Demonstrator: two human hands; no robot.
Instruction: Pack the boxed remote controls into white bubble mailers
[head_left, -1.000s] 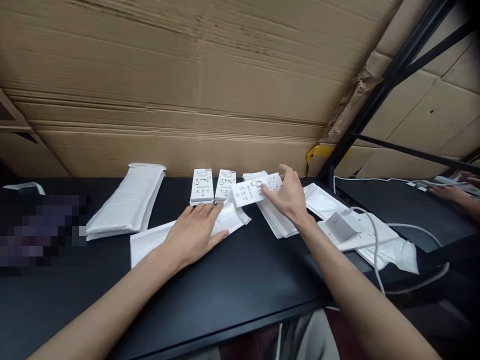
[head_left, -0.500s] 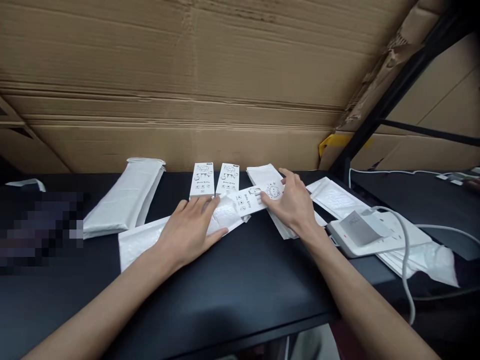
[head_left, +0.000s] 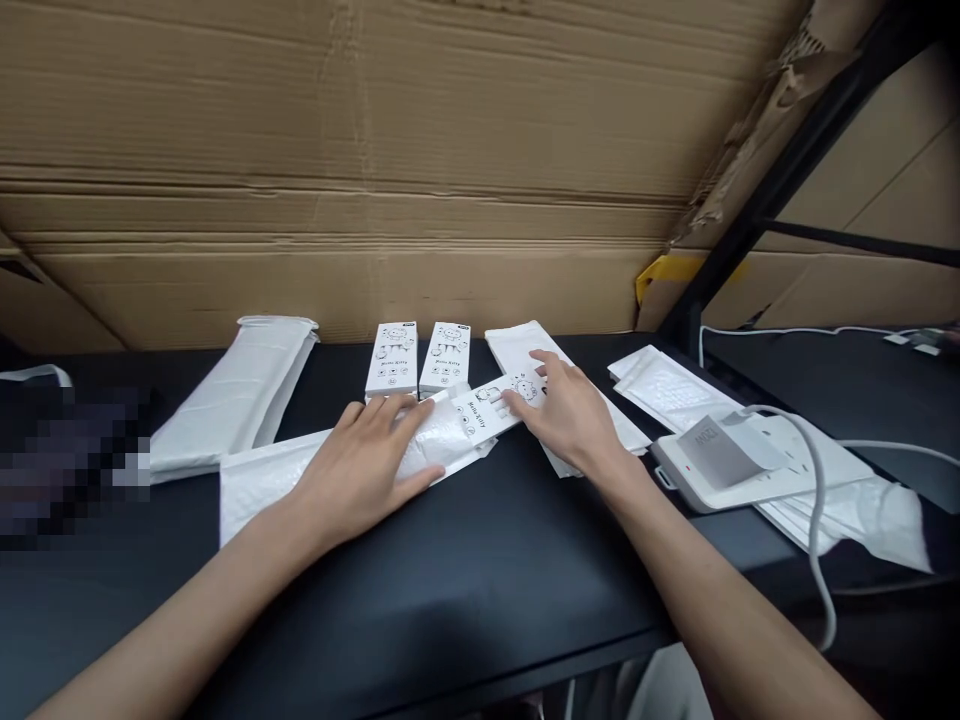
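A white padded envelope lies slantwise on the black table, its mouth toward the right. My left hand rests over it, fingers on the far edge and thumb along the near edge. From the envelope's mouth sticks out a slim white box with black Hello Kitty print; its left end lies inside the envelope. My right hand grips the box's outer end between thumb and fingers, which partly hide it. Two similar white boxes, a left one and a right one, lie just beyond my left hand.
Flat white envelopes lie behind and under my right hand. A plump white padded parcel is at the left. Farther right, a white power strip with a grey plug and cable lies over more envelopes. A cardboard wall stands behind.
My right hand has moved slightly left with the box, toward the envelope's mouth. My left hand keeps its place on the envelope. The whole view has shifted a little.
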